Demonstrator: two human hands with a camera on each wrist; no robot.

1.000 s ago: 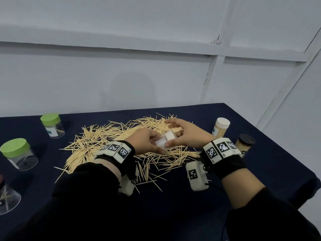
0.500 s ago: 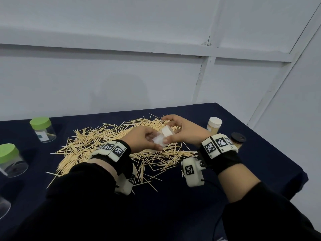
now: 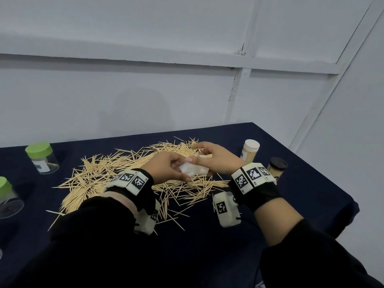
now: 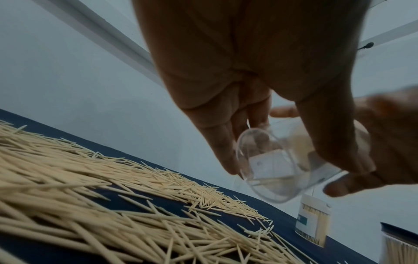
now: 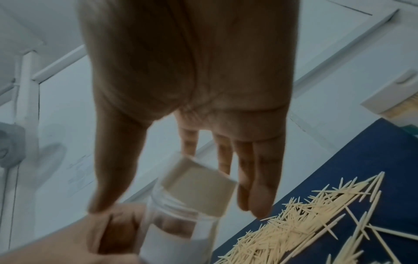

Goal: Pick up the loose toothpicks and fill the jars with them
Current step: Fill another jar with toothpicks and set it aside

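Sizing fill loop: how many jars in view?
5: far green-lid jar, near green-lid jar at left; white-lid jar, black-lid jar at right; clear jar in left hand and right hand. More may sit past the left edge.

You were in a bare, staged data-collection room rather than a home: plain white panelled walls (image 3: 187, 96) with raised seams, a tabletop (image 3: 301, 183) draped in dark navy cloth, a white standing fan (image 5: 13, 142) by the wall, and coded marker bands (image 3: 252, 176) with small cameras (image 3: 225, 208) strapped to your wrists
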